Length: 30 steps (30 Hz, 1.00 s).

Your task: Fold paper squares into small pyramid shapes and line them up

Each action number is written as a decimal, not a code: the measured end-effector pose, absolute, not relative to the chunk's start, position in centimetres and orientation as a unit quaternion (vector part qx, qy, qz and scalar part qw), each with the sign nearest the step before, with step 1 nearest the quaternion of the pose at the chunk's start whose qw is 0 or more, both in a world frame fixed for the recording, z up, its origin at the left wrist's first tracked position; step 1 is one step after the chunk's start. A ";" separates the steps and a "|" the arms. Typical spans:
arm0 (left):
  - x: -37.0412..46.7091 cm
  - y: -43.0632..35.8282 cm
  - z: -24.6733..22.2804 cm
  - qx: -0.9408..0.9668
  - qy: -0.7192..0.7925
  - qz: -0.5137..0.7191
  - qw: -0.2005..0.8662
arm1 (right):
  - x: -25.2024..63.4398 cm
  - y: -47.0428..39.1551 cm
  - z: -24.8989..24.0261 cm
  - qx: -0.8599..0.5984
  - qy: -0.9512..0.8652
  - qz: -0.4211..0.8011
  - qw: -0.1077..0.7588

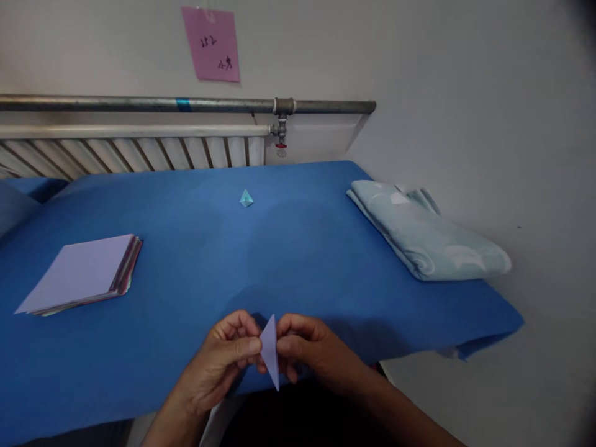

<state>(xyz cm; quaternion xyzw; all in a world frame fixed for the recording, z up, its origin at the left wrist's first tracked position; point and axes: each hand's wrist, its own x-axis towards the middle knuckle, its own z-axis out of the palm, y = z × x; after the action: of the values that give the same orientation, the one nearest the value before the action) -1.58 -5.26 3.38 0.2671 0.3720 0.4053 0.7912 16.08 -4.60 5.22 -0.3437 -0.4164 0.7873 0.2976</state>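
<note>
Head view: below a pale wall (465, 124), a blue sheet (200, 261) is spread beside a radiator (162, 154), with a folded blanket (433, 239) laid at the right and a paper stack (84, 270) at the left. At the near edge, the left hand (216, 360) and right hand (321, 354) are angled inward, fingers curled, and a folded lilac paper (270, 352) is pinched upright between them, thumbs and fingertips pressed to its opposite sides. Farther back, a small teal folded piece (246, 199) is seen on the sheet.

Smooth matt paper — the folded triangle (270, 349) and the left stack (86, 270); matt cloth for the blue cover (200, 267); soft-looking fabric, the right blanket (428, 233) — dull metal, the far pipe (223, 105).
</note>
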 end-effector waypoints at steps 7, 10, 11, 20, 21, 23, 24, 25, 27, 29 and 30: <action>-1.3 -5.1 3.2 0.272 0.344 0.404 0.803 | 16.1 -4.7 5.3 -0.354 -0.421 0.779 0.300; -1.5 -5.2 3.1 0.278 0.342 0.401 0.803 | 16.1 -4.9 5.5 -0.342 -0.432 0.777 0.306; -1.5 -5.3 3.1 0.278 0.341 0.401 0.804 | 16.1 -4.9 5.5 -0.340 -0.432 0.777 0.305; -1.4 -5.7 2.5 0.246 0.309 0.413 0.821 | 15.9 -5.1 5.3 -0.345 -0.412 0.790 0.293; -1.4 -5.7 2.5 0.244 0.308 0.417 0.820 | 15.9 -5.1 5.3 -0.347 -0.413 0.790 0.292; -1.5 -5.7 2.5 0.241 0.305 0.422 0.819 | 15.9 -5.1 5.4 -0.348 -0.410 0.791 0.291; -1.5 -5.7 2.5 0.241 0.304 0.422 0.819 | 15.9 -5.1 5.5 -0.346 -0.408 0.793 0.291; -1.5 -5.8 2.5 0.242 0.302 0.421 0.820 | 15.9 -5.1 5.5 -0.344 -0.406 0.794 0.293; -1.4 -5.8 2.6 0.243 0.301 0.418 0.822 | 15.8 -5.1 5.5 -0.342 -0.404 0.793 0.302; -1.3 -5.9 2.6 0.239 0.301 0.418 0.823 | 15.7 -5.2 5.5 -0.337 -0.405 0.791 0.311; -1.2 -5.9 2.5 0.234 0.299 0.419 0.825 | 15.7 -5.2 5.5 -0.334 -0.405 0.791 0.315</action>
<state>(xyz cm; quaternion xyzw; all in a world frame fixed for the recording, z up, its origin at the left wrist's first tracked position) -1.24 -5.92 2.53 0.2337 0.2986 0.4192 0.8249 15.68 -5.18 5.51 -0.3339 -0.4050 0.7909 0.3145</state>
